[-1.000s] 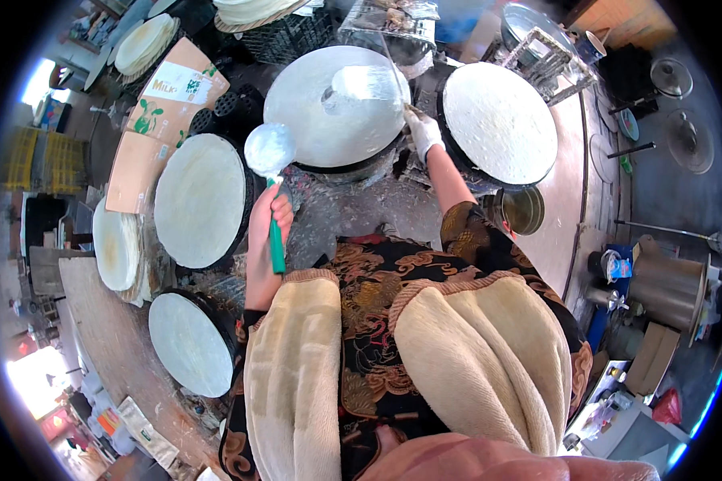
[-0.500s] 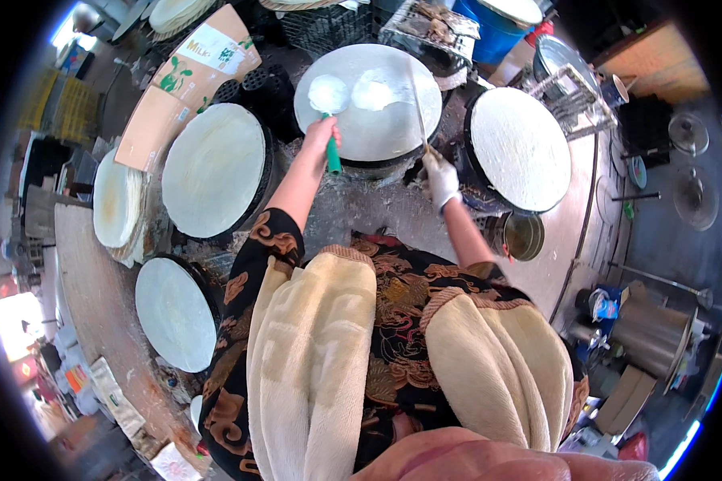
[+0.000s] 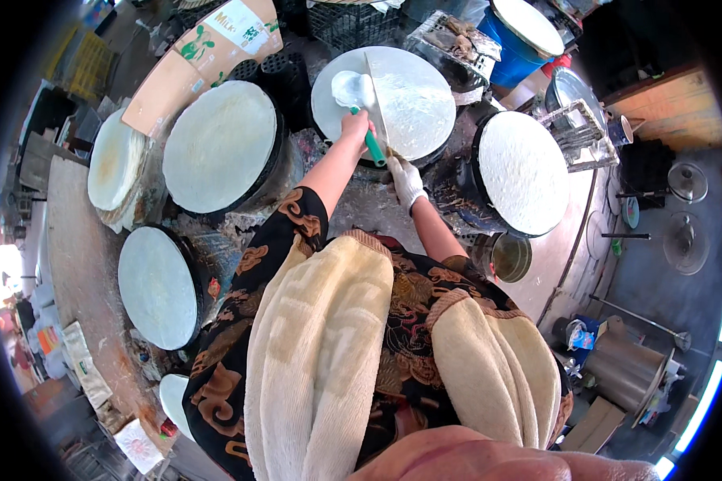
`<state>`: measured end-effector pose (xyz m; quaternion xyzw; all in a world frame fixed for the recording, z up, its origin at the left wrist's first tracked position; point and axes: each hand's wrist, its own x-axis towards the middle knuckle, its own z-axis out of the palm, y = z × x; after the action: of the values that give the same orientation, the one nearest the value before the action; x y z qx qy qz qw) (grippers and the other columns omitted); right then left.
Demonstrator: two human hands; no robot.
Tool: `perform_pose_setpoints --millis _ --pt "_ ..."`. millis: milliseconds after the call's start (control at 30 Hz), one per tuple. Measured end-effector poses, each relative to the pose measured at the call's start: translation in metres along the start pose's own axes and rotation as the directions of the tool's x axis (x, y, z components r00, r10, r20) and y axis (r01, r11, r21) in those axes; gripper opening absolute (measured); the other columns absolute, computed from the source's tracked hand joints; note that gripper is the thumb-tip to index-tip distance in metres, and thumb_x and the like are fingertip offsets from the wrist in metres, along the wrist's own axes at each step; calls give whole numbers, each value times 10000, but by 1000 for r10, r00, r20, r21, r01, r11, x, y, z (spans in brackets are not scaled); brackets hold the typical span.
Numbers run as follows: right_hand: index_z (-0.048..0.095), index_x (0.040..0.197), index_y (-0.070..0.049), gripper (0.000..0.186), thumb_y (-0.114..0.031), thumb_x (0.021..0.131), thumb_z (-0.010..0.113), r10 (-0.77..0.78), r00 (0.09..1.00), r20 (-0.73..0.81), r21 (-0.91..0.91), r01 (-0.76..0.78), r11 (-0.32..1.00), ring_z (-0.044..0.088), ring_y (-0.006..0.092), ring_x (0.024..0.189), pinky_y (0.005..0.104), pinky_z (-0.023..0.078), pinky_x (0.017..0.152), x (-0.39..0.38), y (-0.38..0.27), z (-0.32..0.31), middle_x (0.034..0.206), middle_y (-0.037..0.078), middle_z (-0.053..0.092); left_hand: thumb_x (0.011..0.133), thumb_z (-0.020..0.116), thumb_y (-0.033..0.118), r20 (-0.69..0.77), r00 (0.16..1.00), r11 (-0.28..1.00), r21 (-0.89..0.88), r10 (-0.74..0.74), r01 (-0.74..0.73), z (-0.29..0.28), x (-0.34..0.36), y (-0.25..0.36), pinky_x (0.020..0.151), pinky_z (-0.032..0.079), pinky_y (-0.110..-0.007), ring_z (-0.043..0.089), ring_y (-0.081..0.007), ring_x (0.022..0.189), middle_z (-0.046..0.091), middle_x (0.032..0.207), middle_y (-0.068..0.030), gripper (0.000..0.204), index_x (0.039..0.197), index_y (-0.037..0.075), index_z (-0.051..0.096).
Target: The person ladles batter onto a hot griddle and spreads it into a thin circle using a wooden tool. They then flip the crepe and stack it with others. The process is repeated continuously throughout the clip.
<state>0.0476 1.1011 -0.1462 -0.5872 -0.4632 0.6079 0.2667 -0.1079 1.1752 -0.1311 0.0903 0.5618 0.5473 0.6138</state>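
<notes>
A round griddle [image 3: 329, 108] stands ahead of me. My left hand [image 3: 356, 128] is closed round the green handle of a ladle [image 3: 375, 149], whose white-coated bowl is over the griddle's left part. My right hand [image 3: 407, 181], in a pale glove, grips the near end of a long thin spreader [image 3: 378, 100]. The spreader lies across the griddle from front to back, just right of the ladle. To its right, wet white batter [image 3: 417, 104] covers the surface in a thin, uneven layer. Both hands are at the griddle's near edge, close together.
More round griddles bearing white sheets stand to the right [image 3: 524, 172], left [image 3: 221, 148] and lower left [image 3: 159, 286]. A stack of round sheets [image 3: 112, 170] sits far left. A cardboard piece [image 3: 172, 88], a blue bucket [image 3: 509, 52] and a metal pot [image 3: 511, 256] are nearby.
The spreader has swung left from the griddle's right side to its middle, and the batter puddle is now spread over the right part. The ladle's handle leans further right. The view has shifted.
</notes>
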Motion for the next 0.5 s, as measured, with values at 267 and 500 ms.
perform_pose_setpoints --millis 267,500 --pt "617 1187 -104 387 -339 886 553 -129 976 -174 -76 118 990 447 66 462 235 395 407 -27 -67 -45 653 5 552 914 572 209 585 810 778 -528 42 340 -74 -37 27 349 320 -172 385 -48 394 389 527 55 198 798 102 453" --pt "598 1191 -26 397 -267 877 595 -160 954 252 -153 203 967 528 79 577 227 414 510 -35 31 -34 791 23 638 951 496 244 609 757 871 -479 237 113 -78 -113 71 329 291 -174 365 -22 396 376 524 83 87 930 159 494"
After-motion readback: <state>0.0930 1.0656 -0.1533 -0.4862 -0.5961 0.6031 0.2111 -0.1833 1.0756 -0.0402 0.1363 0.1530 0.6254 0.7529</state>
